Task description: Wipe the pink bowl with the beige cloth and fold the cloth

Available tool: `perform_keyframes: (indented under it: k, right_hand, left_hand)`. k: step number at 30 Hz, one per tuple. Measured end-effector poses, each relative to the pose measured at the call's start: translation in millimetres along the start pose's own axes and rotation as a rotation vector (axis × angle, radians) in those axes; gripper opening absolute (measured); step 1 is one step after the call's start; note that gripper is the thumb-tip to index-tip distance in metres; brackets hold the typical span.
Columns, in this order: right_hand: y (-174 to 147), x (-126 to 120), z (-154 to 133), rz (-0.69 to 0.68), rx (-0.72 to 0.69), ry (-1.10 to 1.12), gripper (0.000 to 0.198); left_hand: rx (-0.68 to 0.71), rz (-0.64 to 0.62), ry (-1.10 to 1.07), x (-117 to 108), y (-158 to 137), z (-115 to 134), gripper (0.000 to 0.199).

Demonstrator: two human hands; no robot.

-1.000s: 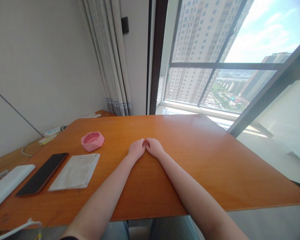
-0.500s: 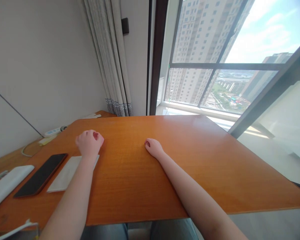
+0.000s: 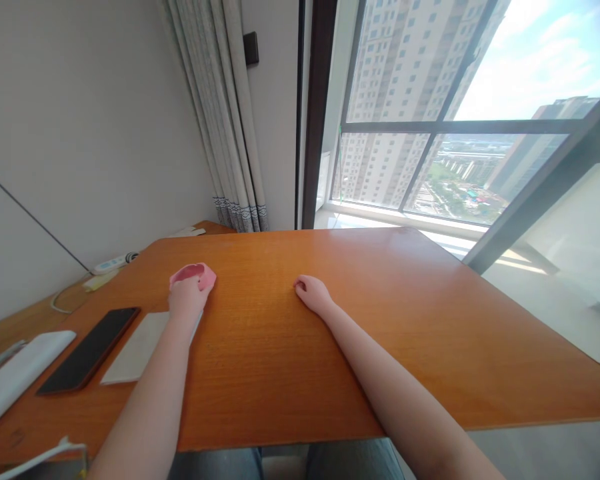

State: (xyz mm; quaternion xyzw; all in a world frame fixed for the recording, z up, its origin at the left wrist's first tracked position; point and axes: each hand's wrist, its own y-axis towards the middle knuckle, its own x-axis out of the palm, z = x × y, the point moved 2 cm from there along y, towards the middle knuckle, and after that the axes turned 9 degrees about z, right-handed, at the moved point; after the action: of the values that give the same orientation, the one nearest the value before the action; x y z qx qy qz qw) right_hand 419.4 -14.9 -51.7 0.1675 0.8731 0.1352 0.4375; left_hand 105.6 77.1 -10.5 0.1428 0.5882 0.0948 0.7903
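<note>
My left hand [image 3: 184,298] is closed on the near side of a small pink bowl-like container [image 3: 209,275] at the left of the wooden table. The container's hollow, angular rim shows beyond my fingers; its lower part is hidden behind my hand. Under my left forearm lies a flat white sheet or packet [image 3: 137,350]. My right hand [image 3: 313,293] rests on the tabletop near the middle, its fingers curled in a loose fist with nothing seen in them. A stretch of bare wood separates the two hands.
Left of the sheet lie a black phone [image 3: 90,350] and a long white case [image 3: 25,373]. A white power strip [image 3: 109,265] with a cable sits by the wall. A white cord [image 3: 40,460] crosses the near left corner. The wooden table [image 3: 260,373] ends before my knees.
My left hand has turned and shifted slightly right, so more of the pink container shows, its hollow top now in view. My right hand stays in place on the table.
</note>
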Motion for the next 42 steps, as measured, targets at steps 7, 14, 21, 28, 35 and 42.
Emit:
perform_keyframes:
  k: [7, 14, 21, 28, 35, 42]
  right_hand:
    - [6.8, 1.6, 6.8, 0.175, 0.135, 0.472, 0.034]
    - [15.4, 0.0, 21.6, 0.258, 0.427, 1.018, 0.056]
    - [12.7, -5.1, 15.6, 0.278, 0.331, 0.86, 0.026]
    - [9.9, 0.0, 9.8, 0.199, 0.255, 0.751, 0.034]
    - [6.1, -2.1, 5.0, 0.18, 0.262, 0.708, 0.031]
    - [8.4, 1.7, 10.4, 0.189, 0.312, 0.708, 0.028]
  left_hand:
    - [0.442, 0.108, -0.13, -1.7, -44.2, 112.0, 0.022]
    - [0.73, -0.066, -0.25, 3.7, -90.9, 195.1, 0.019]
    - [0.71, -0.121, -0.212, 13.1, -96.6, 200.1, 0.018]
    - [0.785, -0.176, -0.261, 16.0, -85.6, 183.7, 0.019]
    - [0.513, -0.085, -0.48, -19.6, -65.6, 113.4, 0.052]
    - [-0.11, 0.012, 0.209, -42.7, -72.4, -61.7, 0.047]
